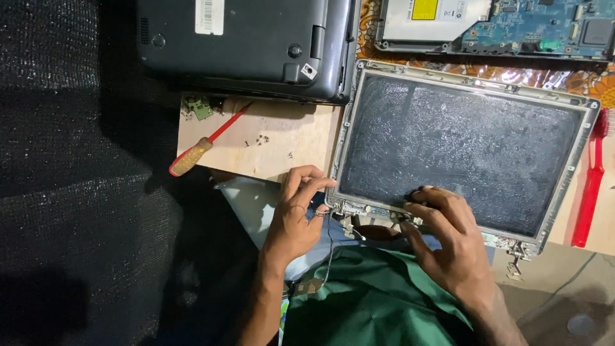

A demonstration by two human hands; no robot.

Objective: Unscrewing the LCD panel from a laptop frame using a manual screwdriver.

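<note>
Left hand (296, 218) fingers curled, pinching the near-left corner of the bare laptop screen panel (461, 144); right hand (448, 240) pressed on its near edge, fingertips bent onto the frame (nothing enclosed). Panel lies flat on the bench, tilted slightly. Beyond: red-shaft screwdriver (198, 148) on a plywood board (288, 144), upturned laptop base (243, 45), blue motherboard (544, 25) far right.

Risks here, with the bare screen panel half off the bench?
1. The screen panel overhangs the bench edge, steadied only by the left hand and right hand; it may slip.
2. Loose screws lie on the board and could roll off.
3. The thin cable by the hinge might snag.
</note>
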